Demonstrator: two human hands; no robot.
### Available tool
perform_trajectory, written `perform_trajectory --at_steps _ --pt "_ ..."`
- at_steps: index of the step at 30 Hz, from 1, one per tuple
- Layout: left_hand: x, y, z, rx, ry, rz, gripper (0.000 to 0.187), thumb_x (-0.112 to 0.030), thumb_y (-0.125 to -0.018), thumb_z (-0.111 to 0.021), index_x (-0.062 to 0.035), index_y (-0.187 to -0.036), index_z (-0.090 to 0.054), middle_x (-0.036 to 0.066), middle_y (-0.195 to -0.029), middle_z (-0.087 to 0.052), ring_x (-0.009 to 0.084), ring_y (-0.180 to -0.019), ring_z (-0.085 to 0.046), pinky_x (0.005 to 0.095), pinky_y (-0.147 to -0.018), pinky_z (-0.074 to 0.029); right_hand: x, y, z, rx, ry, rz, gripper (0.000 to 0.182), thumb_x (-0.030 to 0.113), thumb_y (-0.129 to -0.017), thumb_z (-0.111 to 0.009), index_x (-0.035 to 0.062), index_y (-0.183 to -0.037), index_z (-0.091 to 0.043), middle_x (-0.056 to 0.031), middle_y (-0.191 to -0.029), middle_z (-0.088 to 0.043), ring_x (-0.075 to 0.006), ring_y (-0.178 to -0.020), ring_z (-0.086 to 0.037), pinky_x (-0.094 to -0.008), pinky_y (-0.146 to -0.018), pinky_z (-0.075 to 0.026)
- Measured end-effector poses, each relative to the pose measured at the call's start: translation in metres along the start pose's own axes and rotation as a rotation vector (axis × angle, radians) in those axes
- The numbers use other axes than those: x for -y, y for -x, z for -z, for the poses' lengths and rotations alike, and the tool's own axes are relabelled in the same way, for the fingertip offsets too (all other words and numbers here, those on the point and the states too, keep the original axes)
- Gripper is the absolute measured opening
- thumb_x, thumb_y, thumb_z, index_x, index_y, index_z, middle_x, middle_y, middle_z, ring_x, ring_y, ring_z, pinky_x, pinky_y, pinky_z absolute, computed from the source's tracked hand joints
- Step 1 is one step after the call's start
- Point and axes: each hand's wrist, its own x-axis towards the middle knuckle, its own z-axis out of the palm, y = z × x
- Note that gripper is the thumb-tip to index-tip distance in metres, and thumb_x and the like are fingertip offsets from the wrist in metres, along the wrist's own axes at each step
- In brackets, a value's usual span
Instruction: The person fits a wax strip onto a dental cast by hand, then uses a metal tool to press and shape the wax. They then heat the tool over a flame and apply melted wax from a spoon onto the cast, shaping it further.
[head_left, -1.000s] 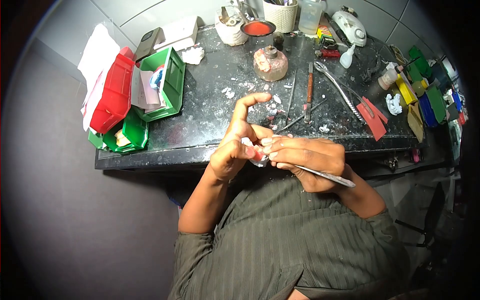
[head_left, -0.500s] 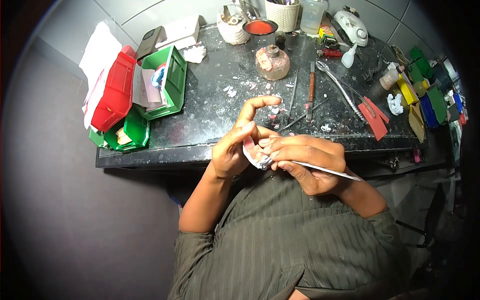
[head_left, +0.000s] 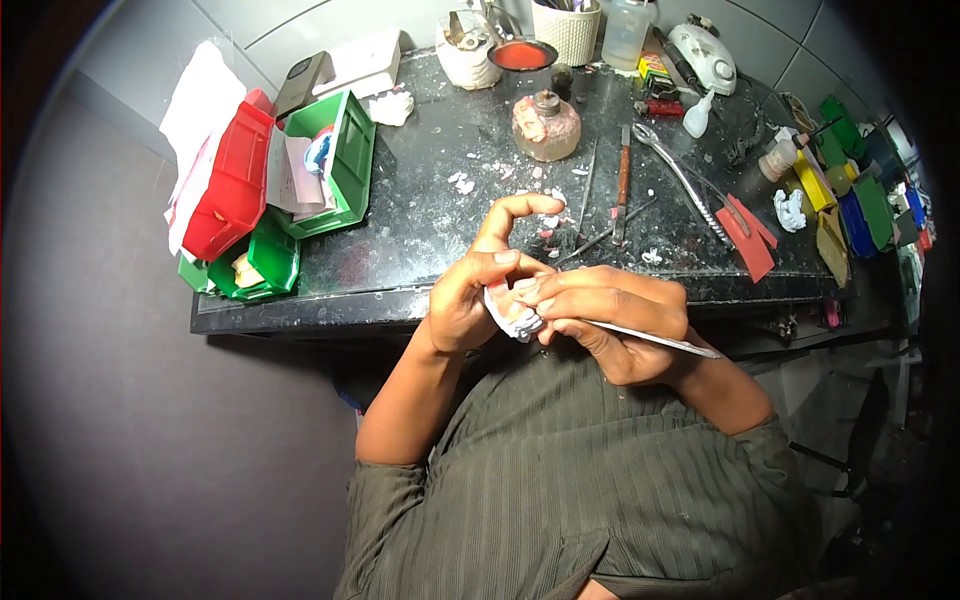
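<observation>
My left hand (head_left: 468, 292) grips a white dental cast (head_left: 514, 322) with pink wax on it, thumb on top and index finger raised in a curve. The cast is held in front of my torso, just off the bench's front edge. My right hand (head_left: 620, 318) is closed around a thin metal carving tool (head_left: 655, 340), held like a pen. Its handle end points out to the lower right; its working tip is hidden behind my fingers at the cast. The right fingertips are against or very close to the cast.
On the black bench (head_left: 430, 180) stand a glass spirit burner (head_left: 546, 126) and a pan of red wax (head_left: 522, 55). A wax knife (head_left: 622, 180), a twisted metal tool (head_left: 685, 185) and pink wax sheets (head_left: 748, 240) lie to the right. Green bins (head_left: 345, 165) and a red bin (head_left: 232, 175) stand left.
The cast has tilted slightly in my left hand, and the left thumb has shifted a little to the right. My right hand and the tool have barely moved.
</observation>
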Motion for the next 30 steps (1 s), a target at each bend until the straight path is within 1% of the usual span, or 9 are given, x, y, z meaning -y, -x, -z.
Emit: perform_trajectory --at_steps 6,11,13,23,25,26,28,29,30 --pt "0.001 -0.001 -0.002 0.03 0.034 0.019 0.065 -0.025 -0.093 -0.043 0.0012 -0.147 -0.019 0.029 -0.083 -0.065 0.0328 -0.059 -0.066 0.0358 -0.055 -0.055 -0.005 0.0 0.002 0.031 0.023 0.017 0.014 0.005 -0.09 -0.072 -0.0021 -0.102 -0.07 -0.0159 -0.101 -0.075 -0.0319 -0.1 -0.074 -0.0366 -0.084 -0.06" --pt "-0.001 -0.001 -0.007 0.03 0.11 0.073 0.065 -0.025 -0.093 -0.043 0.0005 -0.148 -0.018 0.031 -0.09 -0.063 0.034 -0.054 -0.063 0.0369 -0.05 -0.054 -0.012 0.003 -0.003 0.021 0.002 0.033 0.014 0.007 -0.091 -0.071 -0.0012 -0.102 -0.071 -0.0154 -0.1 -0.075 -0.0319 -0.098 -0.074 -0.037 -0.083 -0.061" --pt "0.001 -0.002 -0.008 0.037 0.207 0.065 0.073 -0.023 -0.086 -0.043 0.0091 -0.146 -0.016 0.038 -0.085 -0.06 0.0343 -0.047 -0.059 0.0379 -0.045 -0.053 -0.012 0.004 -0.004 0.014 -0.014 0.024 0.014 0.007 -0.091 -0.071 -0.0014 -0.102 -0.071 -0.0155 -0.099 -0.076 -0.0318 -0.097 -0.075 -0.0368 -0.083 -0.061" --pt "0.006 -0.001 -0.006 0.046 0.281 0.076 0.075 -0.025 -0.086 -0.044 0.0106 -0.146 -0.017 0.034 -0.078 -0.059 0.0325 -0.042 -0.054 0.0377 -0.041 -0.049 -0.012 0.005 -0.006 0.001 -0.039 0.023 0.014 0.007 -0.095 -0.066 -0.0035 -0.102 -0.07 -0.0172 -0.099 -0.075 -0.0311 -0.094 -0.075 -0.0379 -0.084 -0.06" --pt "0.007 -0.001 0.002 0.162 0.294 0.076 0.067 -0.028 -0.094 -0.041 0.0015 -0.15 -0.018 0.03 -0.085 -0.06 0.0343 -0.05 -0.059 0.0376 -0.052 -0.053 -0.013 0.005 -0.005 0.005 -0.044 0.033 0.013 0.006 -0.095 -0.065 -0.004 -0.103 -0.069 -0.0182 -0.1 -0.075 -0.032 -0.095 -0.075 -0.0381 -0.084 -0.06" --pt "0.008 -0.001 0.004 0.162 0.293 0.075 0.067 -0.028 -0.094 -0.041 0.0015 -0.15 -0.018 0.03 -0.085 -0.06 0.0343 -0.05 -0.059 0.0376 -0.052 -0.053 -0.014 0.006 -0.003 -0.033 -0.031 0.023 0.013 0.006 -0.096 -0.064 -0.0047 -0.102 -0.069 -0.0193 -0.102 -0.074 -0.0324 -0.096 -0.074 -0.0377 -0.084 -0.059" --pt "0.007 -0.002 0.005 0.081 0.027 -0.069 0.064 -0.034 -0.097 -0.04 -0.0017 -0.149 -0.02 0.029 -0.086 -0.06 0.0315 -0.059 -0.06 0.0367 -0.066 -0.051 -0.015 0.007 -0.001 -0.071 -0.018 0.016 0.013 0.006 -0.097 -0.063 -0.0055 -0.102 -0.068 -0.0205 -0.104 -0.073 -0.0329 -0.098 -0.074 -0.0374 -0.085 -0.059" --pt "0.008 -0.002 -0.001 0.034 -0.048 -0.175 0.065 -0.041 -0.098 -0.042 -0.0048 -0.148 -0.021 0.028 -0.089 -0.061 0.0281 -0.072 -0.06 0.0356 -0.076 -0.048 -0.016 0.008 0.0 -0.184 -0.042 -0.037 0.014 0.007 -0.101 -0.058 -0.0059 -0.105 -0.062 -0.0232 -0.106 -0.072 -0.0306 -0.099 -0.073 -0.0373 -0.086 -0.058" --pt "0.01 -0.003 -0.008 -0.091 -0.2 -0.27 0.076 -0.042 -0.091 -0.052 -0.0058 -0.148 -0.018 0.026 -0.089 -0.06 0.0262 -0.081 -0.059 0.0342 -0.076 -0.046 -0.016 0.009 0.002 -0.297 -0.066 -0.09 0.015 0.008 -0.104 -0.053 -0.0063 -0.108 -0.057 -0.0259 -0.108 -0.07 -0.0283 -0.101 -0.071 -0.0372 -0.088 -0.058"
